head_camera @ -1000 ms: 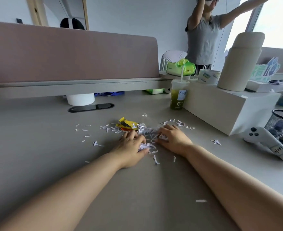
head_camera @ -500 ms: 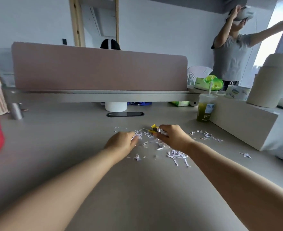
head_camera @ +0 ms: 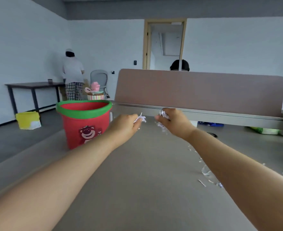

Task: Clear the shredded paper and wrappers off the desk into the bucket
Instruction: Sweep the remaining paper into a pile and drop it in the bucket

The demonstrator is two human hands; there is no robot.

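A red bucket [head_camera: 85, 124] with a green rim and a bear picture stands on the left part of the grey desk [head_camera: 145, 180]. My left hand [head_camera: 125, 126] is raised just right of the bucket, closed on a tuft of white shredded paper [head_camera: 141, 118]. My right hand [head_camera: 174, 122] is raised beside it, closed on a bigger wad of shredded paper [head_camera: 163, 114], with some strips dangling below. A few loose shreds [head_camera: 205, 174] lie on the desk at the right. The yellow wrapper is not visible.
A brown divider panel [head_camera: 199, 90] runs along the desk's far edge. A green packet [head_camera: 262, 130] lies under it at the right. Beyond the desk stand a dark table [head_camera: 34, 85], a yellow box [head_camera: 28, 120], a chair and a person facing away.
Both hands gathered shreds off the desk, closed on them and lifted. The view swung left, bringing the red bucket fully into sight; the paper pile slid off to the right.
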